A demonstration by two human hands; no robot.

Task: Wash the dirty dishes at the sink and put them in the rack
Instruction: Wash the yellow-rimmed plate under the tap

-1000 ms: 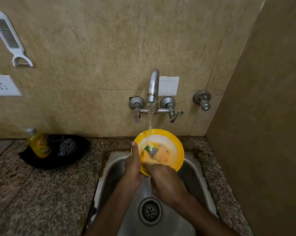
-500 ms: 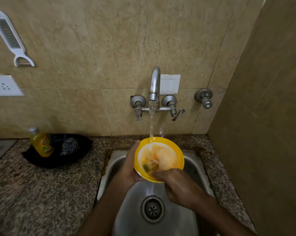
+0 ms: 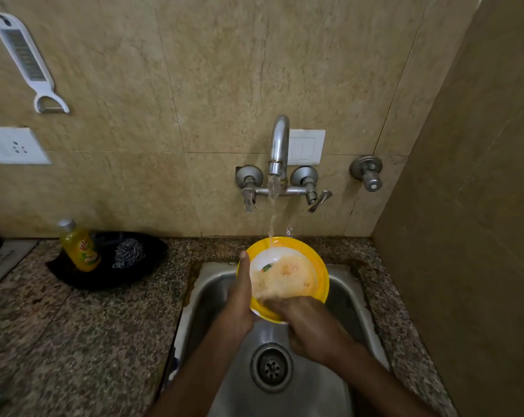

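A yellow-rimmed bowl [image 3: 313,260] with a white inside holds orange food residue and a green scrap. It is tilted over the steel sink [image 3: 348,290], under water running from the wall tap [image 3: 279,145]. My left hand [image 3: 239,299] grips the bowl's left rim, thumb pointing up along the edge. My right hand [image 3: 311,329] is at the near rim, its blurred fingers reaching inside the bowl among the residue. No rack is in view.
A yellow dish-soap bottle [image 3: 80,246] and a steel scrubber [image 3: 129,252] sit on a black tray [image 3: 152,266] on the granite counter [image 3: 74,341], left of the sink. The drain [image 3: 271,367] lies below my hands. A brown wall [image 3: 471,236] closes the right side.
The bowl has shifted slightly back under the stream, and my right fingers have moved across its inside. The residue looks more smeared and watery than before.
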